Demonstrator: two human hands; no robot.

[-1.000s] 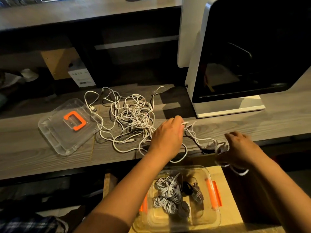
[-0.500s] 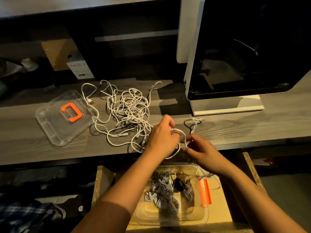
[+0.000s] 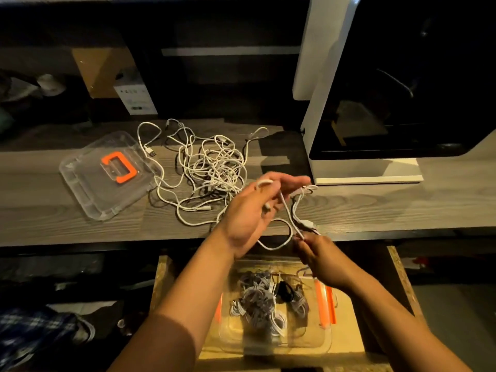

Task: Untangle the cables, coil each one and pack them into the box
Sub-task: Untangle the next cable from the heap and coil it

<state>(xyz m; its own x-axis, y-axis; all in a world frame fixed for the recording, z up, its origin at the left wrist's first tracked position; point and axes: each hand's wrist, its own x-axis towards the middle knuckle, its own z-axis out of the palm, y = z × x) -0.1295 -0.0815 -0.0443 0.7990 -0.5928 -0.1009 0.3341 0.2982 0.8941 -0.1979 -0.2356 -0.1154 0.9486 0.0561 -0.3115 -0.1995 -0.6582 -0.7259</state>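
— Biggest thing first?
— White machine [image 3: 322, 76] with a dark window, filling the upper right, standing on the right end of the desk [image 3: 402, 210].

— Below the desk?
— Drawer [image 3: 351, 353] of pale wood, standing open under the front edge. Inside it, the clear box [image 3: 316, 342] with orange latches, no lid on, holding several pale coils [image 3: 255, 299] and one dark bundle among them.

— And the lid?
— Flat on the left part of the desk [image 3: 88, 194], clear, orange handle facing up, well apart from the box.

— Loose cables?
— White tangle [image 3: 212, 167] spread on the desk between lid and machine. One strand touching the lid's right edge, a plug end lying just beside that edge.

— Hands?
— Both near the desk's front edge, above the far end of the box, sharing one white cable [image 3: 290, 230].
- Left hand [image 3: 249, 210]: raised, palm turned rightward, a loop draped over the upper fingers, the lower fingers bent in on a strand. Somewhat blurred, so cannot tell the grip more closely.
- Right hand [image 3: 319, 256]: lower and nearer, fingertips pinching the same cable.
- Slack loop hanging between the two.

— Anything smaller?
— Brown cardboard [image 3: 102, 71] and a little white carton [image 3: 137, 99], side by side in the dark recess behind the lid. Print on the carton too small to read.
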